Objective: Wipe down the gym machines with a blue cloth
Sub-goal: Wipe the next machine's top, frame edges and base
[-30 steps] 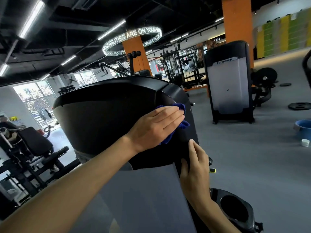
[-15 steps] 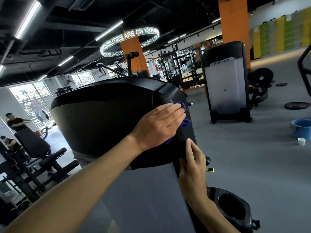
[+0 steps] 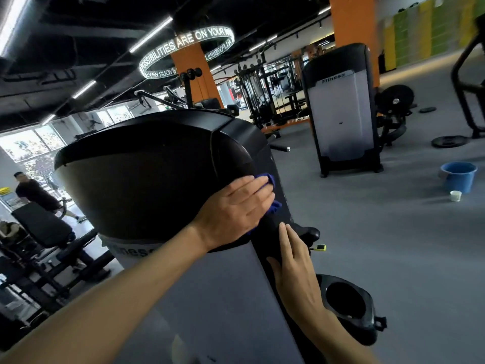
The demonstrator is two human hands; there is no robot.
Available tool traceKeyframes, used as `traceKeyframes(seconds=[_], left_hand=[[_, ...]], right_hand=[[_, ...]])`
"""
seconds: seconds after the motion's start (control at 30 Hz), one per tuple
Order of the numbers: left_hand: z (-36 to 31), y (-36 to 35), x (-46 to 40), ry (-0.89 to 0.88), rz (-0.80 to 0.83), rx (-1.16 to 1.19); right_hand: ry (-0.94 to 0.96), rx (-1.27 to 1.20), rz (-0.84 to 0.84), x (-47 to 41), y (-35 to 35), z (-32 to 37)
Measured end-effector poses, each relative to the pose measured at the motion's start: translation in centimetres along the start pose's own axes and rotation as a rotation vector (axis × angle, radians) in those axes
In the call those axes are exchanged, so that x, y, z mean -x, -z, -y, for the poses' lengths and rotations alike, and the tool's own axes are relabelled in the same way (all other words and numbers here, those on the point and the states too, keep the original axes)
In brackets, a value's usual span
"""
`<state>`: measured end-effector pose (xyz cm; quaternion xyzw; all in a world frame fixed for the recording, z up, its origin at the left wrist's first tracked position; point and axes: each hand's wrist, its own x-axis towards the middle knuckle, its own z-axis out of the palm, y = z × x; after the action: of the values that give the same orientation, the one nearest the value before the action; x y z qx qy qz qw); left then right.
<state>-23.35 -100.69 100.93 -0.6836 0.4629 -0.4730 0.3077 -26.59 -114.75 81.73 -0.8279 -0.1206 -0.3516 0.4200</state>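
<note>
A tall gym machine with a black rounded top shroud and a grey lower panel stands right in front of me. My left hand lies flat with straight fingers on the shroud's right front corner, pressing a blue cloth against it. Only the cloth's edges show past my fingertips. My right hand rests flat with straight fingers on the machine's black side edge, just below the cloth.
A black cup holder juts out low on the right. A second Fitness machine stands further back. A blue bucket and a white cup sit on the grey floor at right. Benches and a person are at left.
My left hand has slid the cloth a little down and left along the shroud's corner. My right hand stays on the side edge. My view has shifted slightly, bringing a walking person into sight.
</note>
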Motion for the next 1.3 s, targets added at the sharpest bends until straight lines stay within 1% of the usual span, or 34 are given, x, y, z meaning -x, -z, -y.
traceKeyframes(seconds=[0.1, 0.17, 0.23, 0.33, 0.4, 0.47, 0.5, 0.57, 0.63, 0.7, 0.73, 0.8, 0.9, 0.97, 1.03, 1.1, 1.2, 1.27, 1.3], left_hand=[[-3.2, -1.0, 0.5, -0.101, 0.075, 0.045], [-2.4, -0.5, 0.4, -0.181, 0.097, 0.043], [0.5, 0.9, -0.8, -0.228, 0.064, 0.01], [5.2, 2.6, -2.8, -0.193, 0.008, -0.103], [5.7, 2.5, -3.1, -0.12, -0.001, -0.149], [3.6, 1.6, -2.6, -0.022, -0.029, -0.149], [1.9, 0.8, -2.1, -0.002, -0.027, -0.13], [-2.2, -1.1, -0.5, -0.043, 0.031, -0.086], [-6.6, -2.5, 1.4, -0.127, 0.121, -0.029], [-9.3, -2.9, 2.6, -0.187, 0.209, 0.03], [-9.4, -2.8, 2.7, -0.218, 0.235, 0.045], [-7.4, -2.1, 1.7, -0.248, 0.208, 0.026], [-2.8, -0.1, -0.4, -0.154, 0.152, -0.091], [-2.0, 0.3, -0.5, -0.072, 0.131, -0.164], [-4.1, -0.2, 0.0, 0.014, 0.15, -0.175], [-8.0, -1.7, 1.3, 0.022, 0.244, -0.139], [-14.3, -3.0, 3.5, -0.082, 0.45, 0.001], [-15.7, -3.1, 4.0, -0.148, 0.487, 0.036], [-15.1, -3.1, 3.7, -0.177, 0.46, 0.031]], right_hand=[[-0.001, 0.017, 0.037, 0.9, 0.0, -0.9], [-0.02, 0.018, 0.066, 1.7, 0.1, -1.5], [-0.033, 0.024, 0.083, 2.1, 0.2, -1.7], [-0.047, 0.014, 0.118, 2.3, 0.3, -1.9], [-0.081, 0.012, 0.148, 2.7, 0.4, -2.3], [-0.088, 0.03, 0.181, 3.3, 0.4, -3.0], [-0.084, 0.047, 0.203, 3.5, 0.4, -3.5], [-0.084, 0.075, 0.251, 4.3, 0.3, -4.5], [-0.067, 0.072, 0.295, 5.1, 0.3, -5.4], [-0.05, 0.056, 0.36, 6.0, 0.7, -6.1], [-0.041, 0.054, 0.397, 6.3, 0.9, -6.2], [-0.022, 0.054, 0.449, 6.7, 1.2, -6.7], [-0.009, 0.103, 0.495, 6.8, 1.3, -8.1], [0.001, 0.178, 0.512, 7.2, 1.2, -8.9], [0.01, 0.267, 0.532, 7.8, 0.9, -9.8], [0.006, 0.355, 0.559, 8.4, 0.9, -10.7], [0.012, 0.437, 0.649, 9.4, 0.8, -12.0], [0.025, 0.453, 0.677, 9.8, 1.0, -12.7], [0.031, 0.453, 0.69, 9.8, 1.1, -12.9]])
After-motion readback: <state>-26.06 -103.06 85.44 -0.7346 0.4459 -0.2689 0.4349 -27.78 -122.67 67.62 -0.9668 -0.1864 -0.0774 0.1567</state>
